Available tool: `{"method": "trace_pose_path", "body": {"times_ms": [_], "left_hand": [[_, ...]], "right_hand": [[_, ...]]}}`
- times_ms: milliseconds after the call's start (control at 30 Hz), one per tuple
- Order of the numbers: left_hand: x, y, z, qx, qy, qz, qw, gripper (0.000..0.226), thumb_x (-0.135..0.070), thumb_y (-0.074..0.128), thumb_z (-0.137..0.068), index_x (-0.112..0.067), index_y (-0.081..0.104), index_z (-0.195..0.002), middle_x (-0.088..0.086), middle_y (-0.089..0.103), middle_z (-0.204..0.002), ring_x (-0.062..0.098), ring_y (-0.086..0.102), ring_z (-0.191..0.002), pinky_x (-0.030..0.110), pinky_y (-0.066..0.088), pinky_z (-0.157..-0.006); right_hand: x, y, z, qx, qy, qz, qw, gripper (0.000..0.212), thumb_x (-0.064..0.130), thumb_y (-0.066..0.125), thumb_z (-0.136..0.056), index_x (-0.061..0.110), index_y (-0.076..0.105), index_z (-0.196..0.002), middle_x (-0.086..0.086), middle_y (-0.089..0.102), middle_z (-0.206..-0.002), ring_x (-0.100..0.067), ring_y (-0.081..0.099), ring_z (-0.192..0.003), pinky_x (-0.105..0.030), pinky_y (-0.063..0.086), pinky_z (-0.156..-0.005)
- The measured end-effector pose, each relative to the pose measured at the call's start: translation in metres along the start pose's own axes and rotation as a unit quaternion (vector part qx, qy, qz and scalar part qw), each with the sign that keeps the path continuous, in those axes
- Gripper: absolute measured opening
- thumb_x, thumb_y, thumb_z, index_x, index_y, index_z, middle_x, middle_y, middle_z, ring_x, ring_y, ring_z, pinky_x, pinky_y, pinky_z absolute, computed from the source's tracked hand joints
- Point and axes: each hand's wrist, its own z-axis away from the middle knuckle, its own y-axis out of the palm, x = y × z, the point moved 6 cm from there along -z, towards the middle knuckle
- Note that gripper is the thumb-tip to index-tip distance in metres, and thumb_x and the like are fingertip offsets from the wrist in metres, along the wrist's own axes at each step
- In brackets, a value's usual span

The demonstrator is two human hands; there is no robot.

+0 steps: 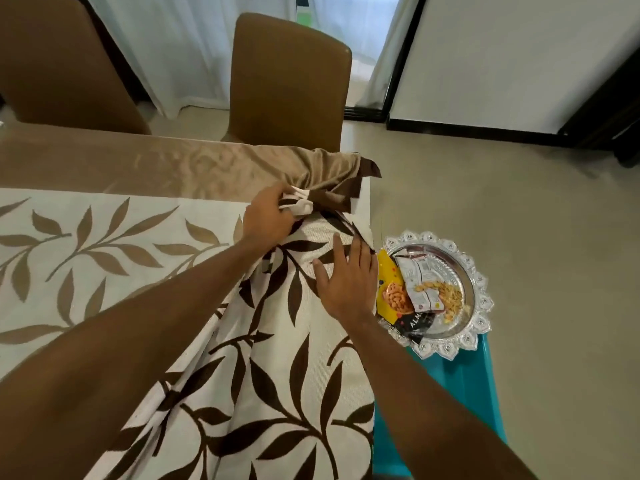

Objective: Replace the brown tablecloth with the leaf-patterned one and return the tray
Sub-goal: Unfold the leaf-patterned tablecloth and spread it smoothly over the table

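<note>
Leaf cloth [270, 393] lay over the near part of the brown cloth [173, 164]. It reached from 9 o'clock, where it was flat and its leaves looked pale tan, down to 6 o'clock, where it made folds and the leaves were dark brown. The brown cloth was uncovered only in a band from 10 o'clock to the centre, and there it was wrinkled and bunched at the corner.

At this corner, a little above the centre, the left hand [266, 213] had its fingers curled tight around a bunch of white and dark brown fabric. I could not tell for sure which cloth each fold belonged to. The right hand [346, 285] rested flat on the leaf cloth at about 4 o'clock from the left hand. Its fingers were straight and spread, holding nothing, and they pointed toward 12 o'clock.

The silver tray [479, 271] with a scalloped rim stood at 3 o'clock, off the cloths, on a teal stool [474, 386], just beside the right hand. Several snack packets [415, 289] lay in it, and some loose nuts too.

Two brown chairs stood on the far side, one [291, 84] at 12 o'clock and one [59, 64] at 11 o'clock, with a white curtain [194, 46] behind them.
</note>
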Motion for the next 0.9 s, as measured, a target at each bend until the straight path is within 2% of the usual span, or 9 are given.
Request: {"method": "trace_pose_path", "body": {"times_ms": [100,167,267,367,433,533,667,767,900], "left_hand": [[0.026,-0.031,-0.018,-0.043,-0.144,0.293,0.944,0.034,0.006,0.057,-0.081,-0.021,0.076,-0.088,-0.001,0.074,-0.095,0.017,0.070,-0.094,0.021,0.053,-0.077],[0.055,-0.061,-0.026,-0.079,-0.209,0.355,0.908,0.045,0.010,0.051,-0.080,-0.027,0.078,-0.078,-0.003,0.077,-0.091,0.009,0.071,-0.085,0.018,0.054,-0.073],[0.111,-0.095,-0.034,-0.102,-0.278,0.332,0.895,0.037,0.005,0.051,-0.087,-0.015,0.073,-0.110,0.010,0.072,-0.118,0.019,0.068,-0.095,0.028,0.054,-0.086],[0.151,-0.110,-0.027,-0.119,-0.302,0.106,0.940,0.039,-0.013,0.054,-0.091,-0.013,0.060,-0.130,0.017,0.061,-0.131,0.034,0.059,-0.118,0.044,0.048,-0.098],[0.143,-0.109,-0.025,-0.133,-0.241,-0.091,0.957,0.049,-0.025,0.060,-0.088,-0.015,0.053,-0.135,0.021,0.052,-0.137,0.042,0.048,-0.127,0.054,0.042,-0.103],[0.103,-0.075,-0.040,-0.056,-0.052,-0.193,0.978,0.063,-0.047,0.064,-0.076,-0.031,0.047,-0.134,0.014,0.045,-0.142,0.040,0.041,-0.132,0.062,0.037,-0.105],[0.065,-0.016,-0.062,0.094,0.054,-0.328,0.939,0.074,-0.068,0.056,-0.077,-0.043,0.033,-0.143,0.010,0.026,-0.158,0.038,0.022,-0.146,0.069,0.009,-0.113],[0.059,-0.008,-0.079,0.085,0.047,-0.324,0.941,0.060,-0.057,0.051,-0.089,-0.032,0.038,-0.142,0.011,0.039,-0.148,0.039,0.039,-0.134,0.062,0.032,-0.107],[0.056,-0.019,-0.103,0.031,0.080,-0.263,0.961,0.036,-0.019,0.049,-0.097,-0.014,0.049,-0.132,0.018,0.058,-0.132,0.038,0.058,-0.114,0.047,0.050,-0.090]], "right_hand": [[-0.001,0.001,0.001,0.017,0.025,0.002,1.000,0.073,0.065,0.033,-0.099,0.020,0.033,-0.157,-0.015,0.031,-0.162,-0.033,0.024,-0.150,-0.051,0.018,-0.123],[-0.001,-0.003,-0.001,0.016,0.039,0.007,0.999,0.073,0.065,0.038,-0.098,0.018,0.038,-0.154,-0.017,0.035,-0.159,-0.034,0.029,-0.147,-0.051,0.021,-0.121],[0.003,-0.014,-0.019,-0.022,0.048,0.006,0.999,0.065,0.055,0.052,-0.093,0.015,0.051,-0.144,-0.017,0.048,-0.146,-0.034,0.042,-0.134,-0.050,0.031,-0.113],[0.018,-0.018,-0.042,-0.048,-0.003,0.008,0.999,0.056,0.045,0.060,-0.089,0.019,0.055,-0.139,-0.012,0.053,-0.140,-0.032,0.046,-0.129,-0.048,0.035,-0.107],[0.031,-0.016,-0.060,-0.050,-0.055,0.004,0.997,0.054,0.045,0.058,-0.091,0.022,0.055,-0.139,-0.010,0.052,-0.143,-0.032,0.046,-0.130,-0.050,0.034,-0.110],[0.033,-0.004,-0.093,-0.003,-0.081,0.029,0.996,0.056,0.053,0.050,-0.096,0.025,0.051,-0.145,-0.008,0.044,-0.155,-0.033,0.039,-0.141,-0.054,0.025,-0.116],[-0.012,0.010,-0.121,0.074,0.086,-0.004,0.994,0.070,0.067,0.035,-0.099,0.034,0.024,-0.160,-0.006,0.012,-0.170,-0.036,0.008,-0.155,-0.063,0.009,-0.119],[-0.009,0.002,-0.130,0.030,0.095,-0.004,0.995,0.071,0.062,0.039,-0.099,0.028,0.023,-0.160,-0.012,0.012,-0.169,-0.035,0.004,-0.156,-0.064,0.007,-0.120],[0.024,0.007,-0.140,0.042,-0.064,0.015,0.997,0.066,0.061,0.036,-0.101,0.033,0.021,-0.160,-0.009,0.008,-0.170,-0.035,0.002,-0.156,-0.060,0.005,-0.122]]}}
